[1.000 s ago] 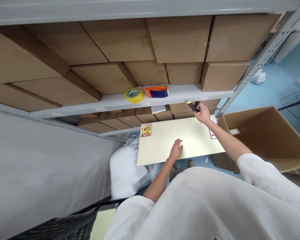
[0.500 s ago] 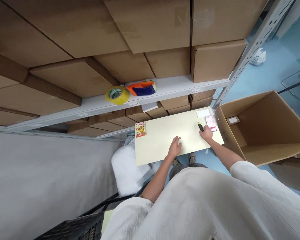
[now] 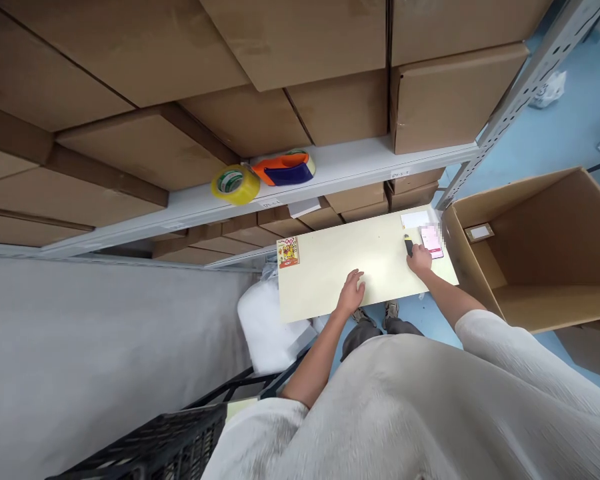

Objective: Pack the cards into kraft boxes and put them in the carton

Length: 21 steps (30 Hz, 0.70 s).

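Note:
My right hand [image 3: 420, 260] is closed around a black and yellow utility knife [image 3: 409, 246] at the right part of a pale yellow board [image 3: 330, 273]. Beside that hand lies a phone [image 3: 432, 241] with a pink and white screen, and a white card [image 3: 415, 219] sits just behind. My left hand [image 3: 351, 292] rests near the front edge of the board, its fingers apart and nothing in them. A colourful printed card [image 3: 288, 252] lies at the board's left end.
Brown cartons [image 3: 340, 107] fill the shelf. On its ledge [image 3: 355, 167] sit a yellow tape roll [image 3: 236, 185] and an orange and blue tape dispenser [image 3: 285, 168]. A large open carton [image 3: 545, 240] stands right of the board, white wrapping [image 3: 265, 327] left, a black crate [image 3: 180, 440] lower left.
The view has shifted slightly, so the board and open carton appear further right. My right hand has turned the knife a little, its tip pointing more away from me. My left hand stays open.

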Available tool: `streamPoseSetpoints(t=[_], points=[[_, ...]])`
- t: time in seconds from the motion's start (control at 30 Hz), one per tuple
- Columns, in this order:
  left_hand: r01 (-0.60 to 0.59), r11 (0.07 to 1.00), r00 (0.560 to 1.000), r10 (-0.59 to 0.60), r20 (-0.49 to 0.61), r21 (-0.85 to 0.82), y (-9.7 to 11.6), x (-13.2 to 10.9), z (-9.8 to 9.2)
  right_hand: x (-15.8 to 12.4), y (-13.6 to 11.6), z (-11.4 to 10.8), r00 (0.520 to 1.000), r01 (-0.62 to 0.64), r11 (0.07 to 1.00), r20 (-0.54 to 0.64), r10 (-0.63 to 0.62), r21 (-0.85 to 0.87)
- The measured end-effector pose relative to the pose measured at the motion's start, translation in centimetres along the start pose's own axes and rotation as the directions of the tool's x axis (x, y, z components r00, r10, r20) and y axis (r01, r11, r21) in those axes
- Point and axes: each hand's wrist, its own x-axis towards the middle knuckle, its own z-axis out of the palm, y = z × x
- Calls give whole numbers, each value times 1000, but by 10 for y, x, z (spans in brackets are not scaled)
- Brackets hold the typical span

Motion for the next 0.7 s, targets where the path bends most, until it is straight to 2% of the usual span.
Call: streamPoseSetpoints(t=[0.1,0.2,0.3,0.37,0.5,0.6,0.7], points=[[8,1000,1000,-8,1,5,-3,-3,-8,-5,-1,0,1000,16,1000,7,-16,-17],[1,1000,1000,-1,5,11,-6,-5,-17,-9,-11,-10,999,7,1000,-36,-7,-2],[-17,1000,1000,17,8,16,-8,-5,-29,-7,-38,-37,989,53,997,-144,-45,55],[-30,999,1000,30,4,15,-8,-3,-38,-4,-66,-62,956,176,979,-254,-145,100],[-71,997,997,71,-36,13,-9,-1,-59,0,-138,-116,818,459,883,-438,-374,102],[-118,993,989,119,-84,17,-12,-3,-74,-2,-197,-153,688,624,780,-495,-531,30],[-139,990,985,140,-99,15,-19,-8,-88,-3,-251,-186,560,725,685,-524,-642,-64]])
